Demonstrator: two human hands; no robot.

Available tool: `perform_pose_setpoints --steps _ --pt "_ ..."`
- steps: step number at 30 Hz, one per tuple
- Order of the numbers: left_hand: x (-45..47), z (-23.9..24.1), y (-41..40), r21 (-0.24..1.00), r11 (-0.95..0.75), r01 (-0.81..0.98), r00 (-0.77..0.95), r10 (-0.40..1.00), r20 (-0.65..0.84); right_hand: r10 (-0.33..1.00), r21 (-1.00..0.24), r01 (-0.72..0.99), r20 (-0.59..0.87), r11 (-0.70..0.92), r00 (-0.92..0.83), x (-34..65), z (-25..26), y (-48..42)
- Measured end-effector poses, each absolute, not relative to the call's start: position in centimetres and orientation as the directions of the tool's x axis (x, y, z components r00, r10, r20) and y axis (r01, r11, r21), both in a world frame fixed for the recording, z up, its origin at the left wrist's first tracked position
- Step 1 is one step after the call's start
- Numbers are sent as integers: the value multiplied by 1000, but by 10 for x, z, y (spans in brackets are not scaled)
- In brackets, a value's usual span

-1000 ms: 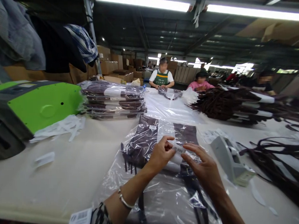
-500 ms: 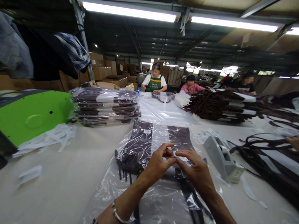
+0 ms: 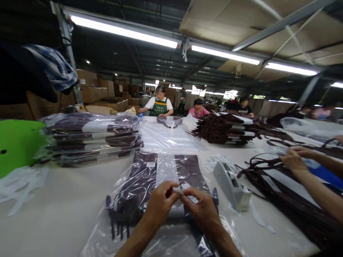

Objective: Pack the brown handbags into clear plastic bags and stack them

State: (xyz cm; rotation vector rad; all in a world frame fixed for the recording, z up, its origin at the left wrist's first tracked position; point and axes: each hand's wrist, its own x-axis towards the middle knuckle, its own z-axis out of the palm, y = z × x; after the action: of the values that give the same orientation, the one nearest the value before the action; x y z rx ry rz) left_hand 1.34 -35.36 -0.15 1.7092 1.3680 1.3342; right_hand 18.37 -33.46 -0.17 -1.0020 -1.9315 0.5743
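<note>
My left hand (image 3: pixel 160 206) and my right hand (image 3: pixel 201 209) meet fingertip to fingertip over a clear plastic bag (image 3: pixel 140 199) that holds a dark brown fringed scarf (image 3: pixel 134 190) with a white paper band. Both hands are pinched on a small white label (image 3: pixel 182 189) at the middle of the bag, pressing it down. The bag lies flat on the cream table (image 3: pixel 58 215) right in front of me.
A stack of bagged scarves (image 3: pixel 91 136) sits at the back left beside a green machine (image 3: pixel 8 146). A grey tape dispenser (image 3: pixel 230 179) stands right of my hands. Loose brown scarves (image 3: pixel 231 127) pile at the right, where a co-worker's hands (image 3: pixel 294 158) handle some. Other people sit at the far end.
The camera has tilted up and right. My hands drew closer together on the label and nearer to me. A co-worker's hands came into view at the right.
</note>
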Motion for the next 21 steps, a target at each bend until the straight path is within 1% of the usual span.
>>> perform_pose_setpoints --steps 3,5,10,15,21 --pt "12 -6 -350 828 -301 473 -2 939 343 837 -702 458 477 546 -267 182 -1 -336" --pt "13 -6 -350 801 -320 506 19 933 360 853 -711 472 459 521 -249 182 0 -336" --pt "18 -5 -353 757 -417 502 111 900 422 903 -780 455 370 430 -220 187 1 -338" --pt "19 -6 -353 759 -370 535 85 918 388 922 -822 420 323 384 -211 197 6 -338" --pt "20 -8 -352 761 -382 524 91 914 396 930 -827 429 289 362 -227 201 5 -334"
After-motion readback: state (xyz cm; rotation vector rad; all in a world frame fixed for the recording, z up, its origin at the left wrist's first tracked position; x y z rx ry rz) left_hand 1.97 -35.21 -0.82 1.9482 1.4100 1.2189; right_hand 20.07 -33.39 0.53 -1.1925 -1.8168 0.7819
